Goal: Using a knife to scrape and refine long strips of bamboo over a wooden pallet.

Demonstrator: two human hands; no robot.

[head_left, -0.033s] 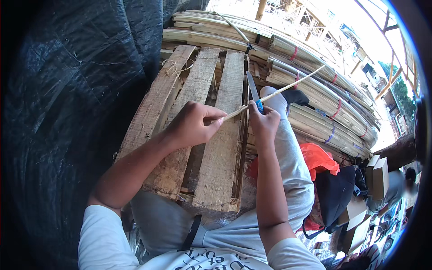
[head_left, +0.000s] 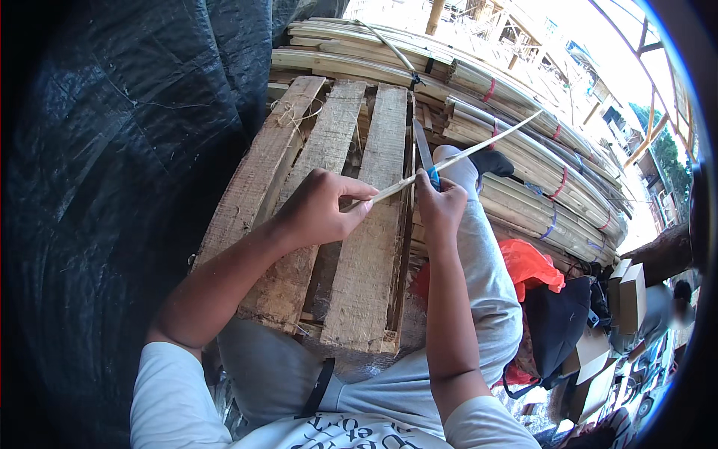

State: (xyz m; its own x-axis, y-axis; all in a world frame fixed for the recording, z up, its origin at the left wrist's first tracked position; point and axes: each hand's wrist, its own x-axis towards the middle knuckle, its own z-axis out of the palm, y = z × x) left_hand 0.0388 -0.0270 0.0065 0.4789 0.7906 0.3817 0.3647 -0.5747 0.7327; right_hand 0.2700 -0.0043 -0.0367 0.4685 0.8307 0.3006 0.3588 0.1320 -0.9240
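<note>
A long, thin, pale strip (head_left: 490,141) of wood or bamboo slants from my left hand up to the far right. My left hand (head_left: 321,207) pinches its near end between thumb and fingers, above the wooden pallet (head_left: 378,247). In my right hand (head_left: 443,203) is a knife (head_left: 423,146) with a blue handle, its blade pointing away from me. The strip crosses the knife close to the handle, at my right thumb and fingers. Whether those fingers also grip the strip is hard to make out.
Bundles of split poles (head_left: 523,198), tied with coloured bands, lie beyond the pallet and to the right. A dark tarp (head_left: 134,150) hangs at left. An orange plastic bag (head_left: 523,262), a dark bag (head_left: 557,318) and cardboard boxes (head_left: 632,299) sit at right. Loose fibres (head_left: 292,114) lie on the pallet's far end.
</note>
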